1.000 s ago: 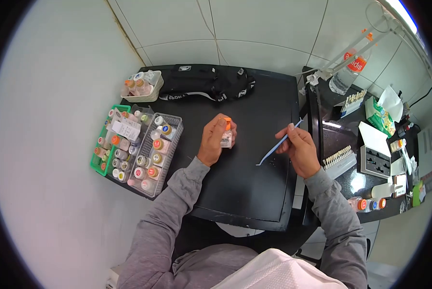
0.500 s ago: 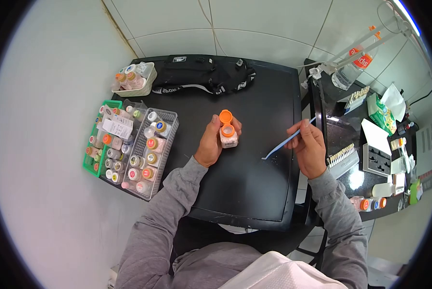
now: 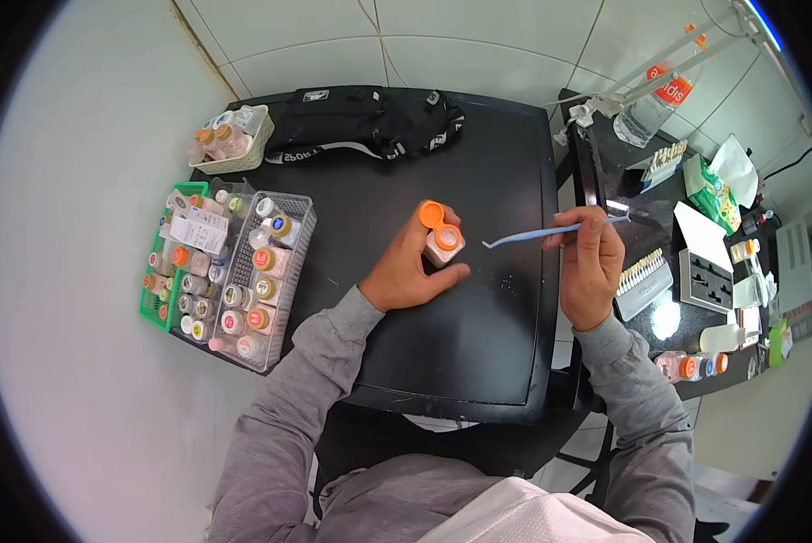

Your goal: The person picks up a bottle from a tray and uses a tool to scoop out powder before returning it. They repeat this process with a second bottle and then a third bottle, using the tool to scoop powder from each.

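My left hand (image 3: 401, 276) is wrapped around a small clear bottle (image 3: 444, 253) with pinkish contents. The bottle's orange flip lid (image 3: 432, 214) hangs open at its far side, and the bottle leans a little above the black table. My left thumb points along the near side of it. In my right hand (image 3: 592, 271) a thin blue stick tool (image 3: 533, 234) with a bent tip is pinched between thumb and fingers. The tip points left towards the bottle, apart from it. Small pale specks lie on the table below the tool.
Grey (image 3: 302, 226) and green (image 3: 151, 312) baskets of small bottles stand on the left, with a cream basket (image 3: 266, 140) behind. A black bag (image 3: 334, 118) lies at the back. The right counter holds a water bottle (image 3: 646, 118), shade guides (image 3: 646, 285) and a tissue pack (image 3: 712, 195).
The bottle has tilted to the right in my left hand, whose thumb has moved to its near side. The blue tool has swung nearly level and its tip has risen towards the bottle.
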### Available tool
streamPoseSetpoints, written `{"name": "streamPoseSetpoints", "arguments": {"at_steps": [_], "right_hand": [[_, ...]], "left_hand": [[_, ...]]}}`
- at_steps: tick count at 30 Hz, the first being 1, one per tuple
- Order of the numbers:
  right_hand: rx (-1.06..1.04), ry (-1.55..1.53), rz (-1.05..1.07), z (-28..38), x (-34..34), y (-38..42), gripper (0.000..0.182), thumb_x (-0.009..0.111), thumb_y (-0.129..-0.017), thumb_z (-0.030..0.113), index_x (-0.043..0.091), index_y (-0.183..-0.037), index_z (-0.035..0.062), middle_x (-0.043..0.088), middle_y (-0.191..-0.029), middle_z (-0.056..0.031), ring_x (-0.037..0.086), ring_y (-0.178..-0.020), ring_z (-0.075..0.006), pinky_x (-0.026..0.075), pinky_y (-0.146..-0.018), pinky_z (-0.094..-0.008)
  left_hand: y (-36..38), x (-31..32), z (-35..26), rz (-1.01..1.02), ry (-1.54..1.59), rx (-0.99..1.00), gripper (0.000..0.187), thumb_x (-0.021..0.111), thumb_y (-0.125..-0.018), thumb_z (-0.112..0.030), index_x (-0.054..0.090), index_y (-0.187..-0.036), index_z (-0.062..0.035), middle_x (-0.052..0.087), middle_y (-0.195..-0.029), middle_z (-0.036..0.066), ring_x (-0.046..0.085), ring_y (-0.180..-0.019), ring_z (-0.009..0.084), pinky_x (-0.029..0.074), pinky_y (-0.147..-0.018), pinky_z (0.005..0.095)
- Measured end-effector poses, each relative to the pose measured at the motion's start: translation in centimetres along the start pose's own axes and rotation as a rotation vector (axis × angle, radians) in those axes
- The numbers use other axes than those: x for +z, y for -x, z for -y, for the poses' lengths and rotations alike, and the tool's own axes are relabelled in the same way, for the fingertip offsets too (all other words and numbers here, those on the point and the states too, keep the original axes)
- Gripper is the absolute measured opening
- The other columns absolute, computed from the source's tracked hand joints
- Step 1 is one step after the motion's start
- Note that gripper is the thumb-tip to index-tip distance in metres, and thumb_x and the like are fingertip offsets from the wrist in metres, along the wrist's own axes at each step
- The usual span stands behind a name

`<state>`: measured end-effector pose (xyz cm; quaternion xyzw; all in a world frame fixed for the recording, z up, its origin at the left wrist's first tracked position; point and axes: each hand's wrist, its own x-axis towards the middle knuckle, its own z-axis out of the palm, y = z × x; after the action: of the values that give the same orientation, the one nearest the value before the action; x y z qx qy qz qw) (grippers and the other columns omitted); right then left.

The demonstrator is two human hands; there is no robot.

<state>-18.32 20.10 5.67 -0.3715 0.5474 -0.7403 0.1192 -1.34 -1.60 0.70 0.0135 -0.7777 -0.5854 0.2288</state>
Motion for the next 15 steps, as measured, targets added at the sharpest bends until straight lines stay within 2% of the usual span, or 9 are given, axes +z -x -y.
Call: {"name": "streamPoseSetpoints", "arguments": {"at_steps": [2, 6, 10, 13, 15], "right_hand": [[-0.03, 0.066, 0.004, 0.2, -0.2, 0.2, 0.043, 0.049, -0.122, 0.031, 0.071, -0.11, -0.0037, 0.068, -0.096, -0.0056, 0.066, -0.087, -0.012, 0.052, -0.08, -0.0276], [-0.087, 0.133, 0.04, 0.5, -0.3, 0.4, 0.037, 0.052, -0.12, 0.027, 0.072, -0.109, -0.0031, 0.069, -0.1, -0.0079, 0.068, -0.091, -0.0125, 0.052, -0.08, -0.0283], [-0.294, 0.359, 0.143, 1.3, -0.6, 0.2, 0.031, 0.053, -0.118, 0.021, 0.071, -0.11, -0.0023, 0.07, -0.104, -0.0138, 0.071, -0.094, -0.0217, 0.055, -0.085, -0.0341], [-0.47, 0.404, 0.243, 3.1, 1.1, 0.1, 0.027, 0.054, -0.116, 0.018, 0.071, -0.111, -0.0021, 0.072, -0.107, -0.0181, 0.072, -0.093, -0.0305, 0.058, -0.088, -0.0418], [-0.575, 0.324, 0.386, 4.0, 2.0, 0.8, 0.02, 0.063, -0.111, 0.016, 0.072, -0.113, -0.0024, 0.071, -0.099, -0.0157, 0.068, -0.084, -0.0291, 0.055, -0.079, -0.044]], "left_hand": [[-0.3, 0.0, 0.6, -0.008, -0.143, 0.1, 0.06, 0.086, -0.081, 0.0, 0.058, -0.133, -0.0082, 0.054, -0.128, 0.009, 0.062, -0.118, 0.023, 0.052, -0.103, 0.0388], [-0.5, 0.5, 0.9, -0.009, -0.221, 0.157, 0.052, 0.086, -0.083, -0.002, 0.06, -0.129, -0.006, 0.054, -0.125, 0.011, 0.062, -0.116, 0.026, 0.053, -0.1, 0.0388], [-0.7, 0.7, 0.4, -0.013, -0.236, 0.176, 0.049, 0.086, -0.083, -0.001, 0.062, -0.125, -0.0051, 0.055, -0.125, 0.012, 0.063, -0.114, 0.0277, 0.053, -0.099, 0.0388], [-0.5, 0.6, 0.0, -0.027, -0.237, 0.16, 0.047, 0.086, -0.082, -0.001, 0.063, -0.123, -0.0047, 0.056, -0.123, 0.012, 0.063, -0.113, 0.0275, 0.053, -0.097, 0.0378], [-0.9, 0.7, -0.2, -0.064, -0.223, 0.156, 0.046, 0.086, -0.082, -0.001, 0.063, -0.121, -0.0046, 0.056, -0.122, 0.011, 0.063, -0.112, 0.0269, 0.053, -0.096, 0.037]]}}
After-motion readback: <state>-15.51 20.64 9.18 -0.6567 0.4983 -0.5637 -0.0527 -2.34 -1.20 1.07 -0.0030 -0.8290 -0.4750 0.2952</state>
